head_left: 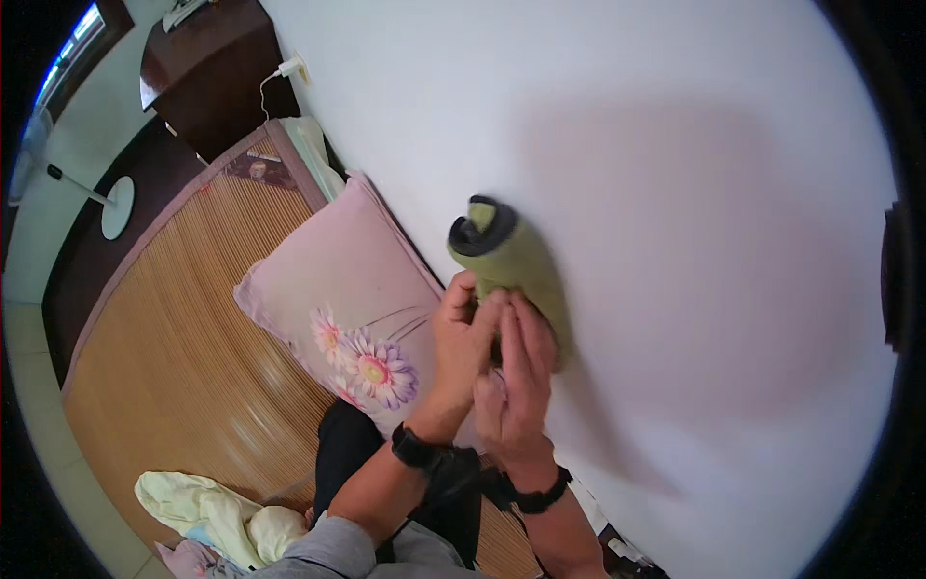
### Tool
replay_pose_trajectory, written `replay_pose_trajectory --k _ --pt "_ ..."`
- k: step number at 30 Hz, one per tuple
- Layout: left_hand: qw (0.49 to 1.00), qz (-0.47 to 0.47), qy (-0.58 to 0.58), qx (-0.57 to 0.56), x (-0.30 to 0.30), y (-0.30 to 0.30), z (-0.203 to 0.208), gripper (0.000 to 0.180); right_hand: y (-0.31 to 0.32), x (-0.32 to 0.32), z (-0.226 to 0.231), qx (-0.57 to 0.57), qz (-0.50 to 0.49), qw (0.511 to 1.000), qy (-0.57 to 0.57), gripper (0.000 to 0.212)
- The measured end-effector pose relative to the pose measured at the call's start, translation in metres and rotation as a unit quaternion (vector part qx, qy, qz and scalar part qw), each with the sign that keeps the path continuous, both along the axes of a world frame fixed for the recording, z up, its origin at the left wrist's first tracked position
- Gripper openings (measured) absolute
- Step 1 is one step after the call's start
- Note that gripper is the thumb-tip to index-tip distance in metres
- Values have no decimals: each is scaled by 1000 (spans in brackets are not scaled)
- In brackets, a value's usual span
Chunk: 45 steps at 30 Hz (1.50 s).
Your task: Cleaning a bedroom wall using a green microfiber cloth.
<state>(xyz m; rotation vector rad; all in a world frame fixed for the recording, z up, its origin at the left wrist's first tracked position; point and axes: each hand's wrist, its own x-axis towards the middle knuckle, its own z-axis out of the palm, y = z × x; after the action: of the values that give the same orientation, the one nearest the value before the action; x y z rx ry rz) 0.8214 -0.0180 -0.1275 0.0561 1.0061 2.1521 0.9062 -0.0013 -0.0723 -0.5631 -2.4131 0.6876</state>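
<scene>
A rolled-up green cloth (526, 261) with a dark edge is held up in front of the white wall, its spiral end toward the far left. My left hand (460, 343) grips it from the left side, thumb and fingers closed on the fabric. Close beside it, my right hand (521, 362) presses its fingers on the near part of the roll. The fingertips of both hands nearly meet, and they partly hide the lower end of the cloth. Whether the roll touches the wall I cannot tell.
Below lies a bed with a bamboo mat (212, 318) and a pink flowered pillow (357, 270). Pale yellow fabric (207, 511) is bunched at the near left. A dark wooden cabinet (217, 72), a plugged-in charger (289, 67) and a standing fan (118, 207) are farther off.
</scene>
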Motion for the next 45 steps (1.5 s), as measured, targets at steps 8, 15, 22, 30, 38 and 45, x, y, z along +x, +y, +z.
replay_pose_trajectory --k 8,15,22,30,38,45 --pt "983 -55 -157 75 -21 -4 -198 19 10 -36 -166 -122 8 980 -159 62" --pt "990 -69 -102 65 -35 -16 -32 30 -2 -31 -43 -10 3 999 -36 64" --pt "991 18 131 31 -32 -6 -22 37 -7 -40 -25 19 -18 1000 -9 62" --pt "967 -86 -235 48 -33 -11 -210 46 9 -58 -182 -182 -13 964 -194 62" --pt "988 -108 105 18 -34 -37 -15 62 -8 -39 -20 -15 -38 999 -27 65" --pt "990 -64 125 28 -27 -23 -57 72 5 -54 -56 -56 -19 997 -49 66"
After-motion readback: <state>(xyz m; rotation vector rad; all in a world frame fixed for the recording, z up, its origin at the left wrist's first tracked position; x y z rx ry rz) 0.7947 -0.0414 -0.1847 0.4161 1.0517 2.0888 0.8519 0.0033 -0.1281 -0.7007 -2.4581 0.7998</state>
